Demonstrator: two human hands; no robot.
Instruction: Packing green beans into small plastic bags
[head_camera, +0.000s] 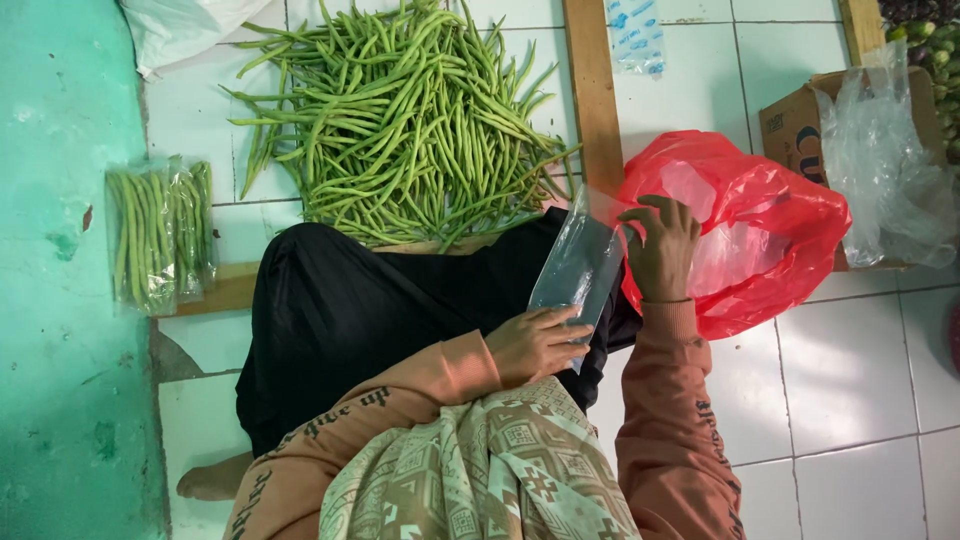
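We see the left hand (535, 343) and right hand (660, 245) pinching a clear bag (578, 265) at opposite ends; the slick film could slip free.

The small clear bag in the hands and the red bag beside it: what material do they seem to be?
Small clear bag: apparently thin, glossy plastic film; the dark cloth shows through it. Red bag: likely thin plastic too, translucent, crinkled, with shiny highlights.
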